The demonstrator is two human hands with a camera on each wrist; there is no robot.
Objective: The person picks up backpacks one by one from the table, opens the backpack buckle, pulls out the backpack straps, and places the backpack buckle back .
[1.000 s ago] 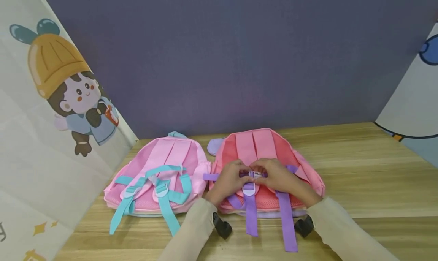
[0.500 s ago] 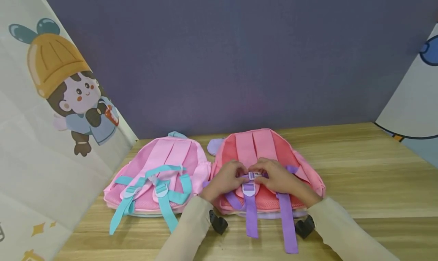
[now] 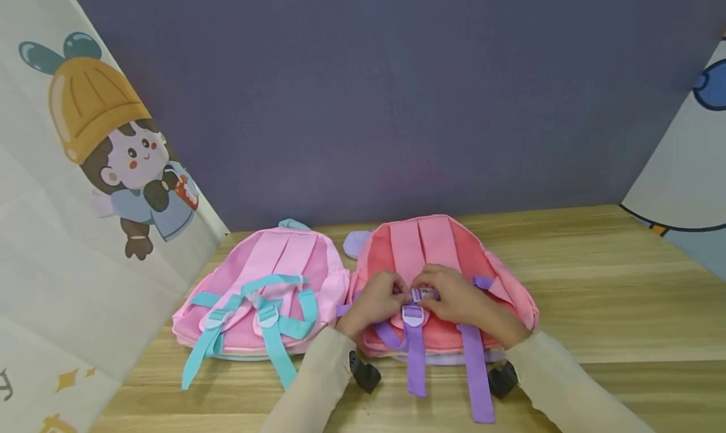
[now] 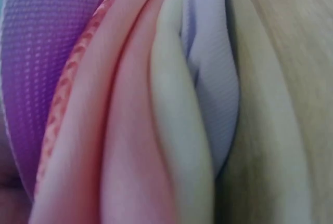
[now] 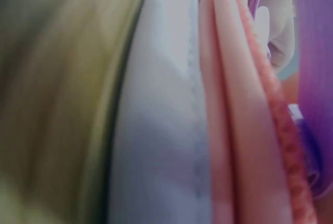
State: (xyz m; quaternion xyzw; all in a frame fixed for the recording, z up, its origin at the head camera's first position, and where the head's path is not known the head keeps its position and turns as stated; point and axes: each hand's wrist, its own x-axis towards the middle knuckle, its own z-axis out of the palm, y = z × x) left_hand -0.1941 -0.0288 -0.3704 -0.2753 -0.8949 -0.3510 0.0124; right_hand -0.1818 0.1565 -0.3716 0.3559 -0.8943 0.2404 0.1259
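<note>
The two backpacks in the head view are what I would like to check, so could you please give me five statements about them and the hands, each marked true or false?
1. The coral-pink backpack and the light pink backpack lie on a wood-grain tabletop. True.
2. The light pink backpack has orange webbing straps. False: its webbing straps are turquoise.
3. The left hand and the right hand are both over the coral-pink backpack. True.
4. The right hand holds the light pink backpack. False: it pinches a pale buckle over the coral-pink one.
5. Two purple straps reach past the coral-pink backpack's near edge. True.
</note>
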